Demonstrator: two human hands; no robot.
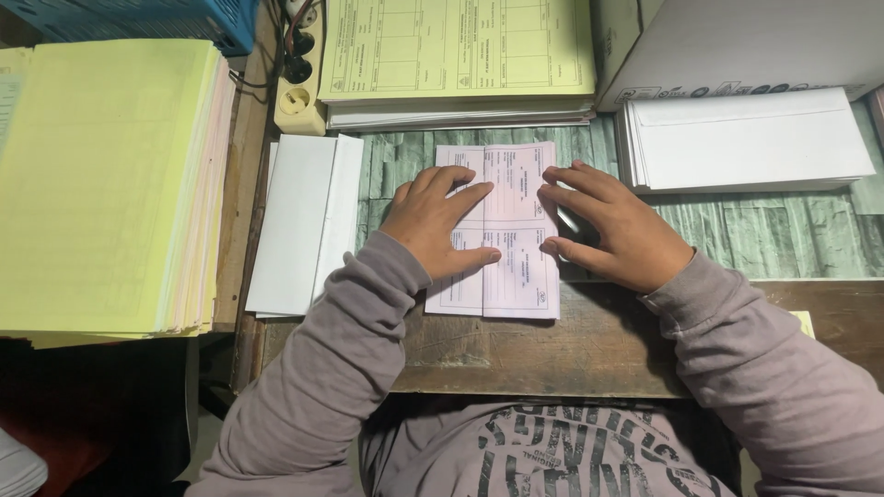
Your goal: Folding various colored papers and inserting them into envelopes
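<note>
A pink-white printed form (516, 230) lies folded near the front edge of the wooden surface (589, 340), directly before the person, and both hands press on it. The left hand (437, 221) lies flat, fingers spread across the left half and thumb along the middle crease; its grip is wide, clasping nothing. The right hand (612, 230) rests at the right edge, fingertips on the paper, also splayed and holding nothing. To crease well, it seems best to keep the left palm as an anchor so the sheet cannot slide, line up the edges before bearing down, then run the fingertips outward along the fold. A stack of white envelopes (746, 138) sits at the upper right, loose white sheets (299, 221) lie to the left, and a tall yellow paper pile (101, 184) stands further left.
</note>
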